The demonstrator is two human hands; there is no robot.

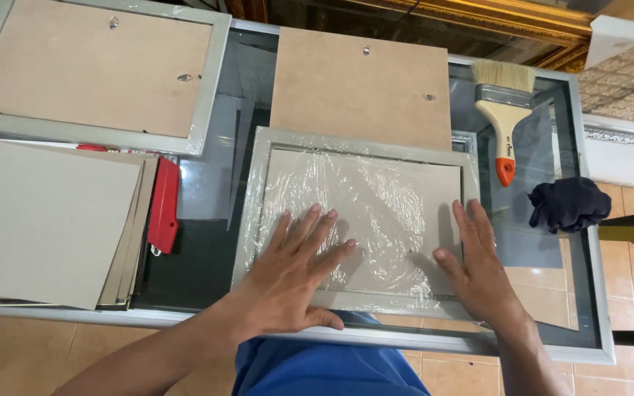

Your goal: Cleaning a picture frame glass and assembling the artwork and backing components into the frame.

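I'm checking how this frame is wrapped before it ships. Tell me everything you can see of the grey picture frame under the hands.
The grey picture frame is rectangular with a flat, pale grey border, lying flat on the glass table near its front edge. Crinkled clear plastic film covers it, glinting over a beige panel inside. The left hand presses flat on the film, fingers spread; the right hand rests on its right side. A brown backing board lies just behind it.

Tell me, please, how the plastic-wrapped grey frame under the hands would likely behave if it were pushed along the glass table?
The wrapped frame would probably slide easily, since smooth film meets the glass table. It looks rigid and flat, so it should move as one piece. The crinkled wrap may shift under the left hand and right hand.
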